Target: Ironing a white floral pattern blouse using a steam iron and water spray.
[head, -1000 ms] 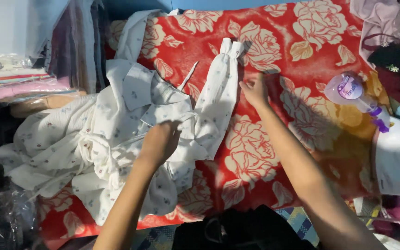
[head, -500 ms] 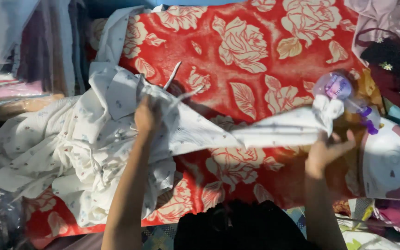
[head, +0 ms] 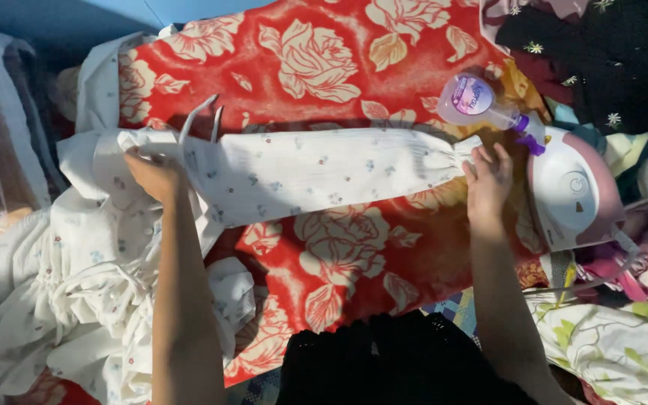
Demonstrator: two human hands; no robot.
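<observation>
Sleeve [head: 316,174] stretched flat across the red blanket [head: 316,67], pulled taut between both hands. Left hand [head: 155,174] closed on the shoulder end, fingers pinching cloth near the two loose ties [head: 196,118]. Right hand [head: 487,180] laid open on the gathered cuff [head: 455,150], fingers spread, pressing it down. Rest of the white garment [head: 61,300] bunched at the blanket's left edge, spilling over it. Just beyond the cuff, crowding the right edge: spray bottle [head: 481,103] lying on its side, iron [head: 573,189] touching its nozzle end. Bare blanket above and below the sleeve, open for moving. Dark cloth [head: 391,364] at the near edge, between the forearms.
</observation>
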